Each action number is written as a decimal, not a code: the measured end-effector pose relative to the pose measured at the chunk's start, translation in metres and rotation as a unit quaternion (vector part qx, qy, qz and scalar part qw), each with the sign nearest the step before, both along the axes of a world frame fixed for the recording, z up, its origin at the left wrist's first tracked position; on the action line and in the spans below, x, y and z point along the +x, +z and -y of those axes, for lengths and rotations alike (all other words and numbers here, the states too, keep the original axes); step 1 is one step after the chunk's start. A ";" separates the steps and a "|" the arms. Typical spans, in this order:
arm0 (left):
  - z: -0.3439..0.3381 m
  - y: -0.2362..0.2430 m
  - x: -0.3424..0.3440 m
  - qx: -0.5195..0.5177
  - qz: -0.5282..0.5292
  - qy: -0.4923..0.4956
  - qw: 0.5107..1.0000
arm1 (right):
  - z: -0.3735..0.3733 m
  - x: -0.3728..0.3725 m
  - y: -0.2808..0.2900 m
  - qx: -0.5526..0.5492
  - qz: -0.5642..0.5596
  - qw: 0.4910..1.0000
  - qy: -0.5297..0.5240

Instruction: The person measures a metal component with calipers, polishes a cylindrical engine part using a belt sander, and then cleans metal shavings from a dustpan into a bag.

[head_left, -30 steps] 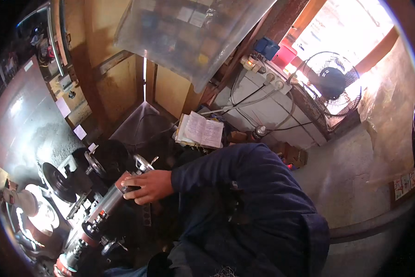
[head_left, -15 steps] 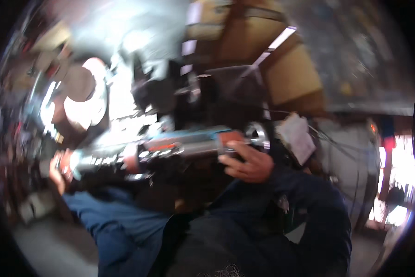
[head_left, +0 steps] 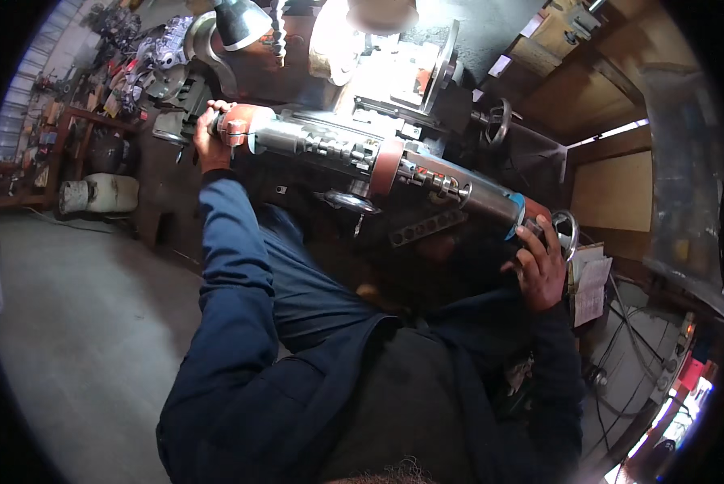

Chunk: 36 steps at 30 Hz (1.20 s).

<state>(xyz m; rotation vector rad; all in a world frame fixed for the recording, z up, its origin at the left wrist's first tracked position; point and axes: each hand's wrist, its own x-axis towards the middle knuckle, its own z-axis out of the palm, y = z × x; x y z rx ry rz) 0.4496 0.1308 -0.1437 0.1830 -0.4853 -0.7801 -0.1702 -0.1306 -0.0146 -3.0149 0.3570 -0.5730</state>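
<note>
A long machine assembly lies across my front, tilting down to the right. It carries a lobed steel shaft [head_left: 338, 150], like a camshaft, which passes through a red ring [head_left: 387, 168] at mid-length. My left hand [head_left: 211, 139] is wrapped round the far-left end, beside the red headstock [head_left: 255, 125]; some fingers are hidden. At the right end, my right hand [head_left: 539, 264] has its fingers bent over the red tailstock [head_left: 536, 211], close to a chrome handwheel [head_left: 568, 234]. Another handwheel [head_left: 350, 202] sits below the ring.
A bright lamp [head_left: 243, 22] and a grinding wheel guard [head_left: 441, 68] are behind the assembly. A plate with several round holes [head_left: 428, 228] lies below it. Papers [head_left: 592, 286] and cables hang at right. A cream canister [head_left: 112, 194] stands on the left floor.
The view has swung and sharpened from a blur, so the assembly now slopes down to the right. Both hands remain at its two ends.
</note>
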 end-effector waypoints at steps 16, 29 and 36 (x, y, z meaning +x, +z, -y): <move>-0.003 -0.008 0.015 0.132 -0.054 0.007 0.990 | 0.022 0.012 -0.009 0.106 0.209 0.864 -0.445; 0.018 0.068 -0.058 0.386 0.003 0.220 0.896 | -0.020 -0.025 -0.073 0.109 0.263 0.832 -0.476; 0.011 0.076 -0.061 0.431 0.003 0.222 0.874 | 0.011 -0.014 -0.030 0.040 0.155 0.851 -0.499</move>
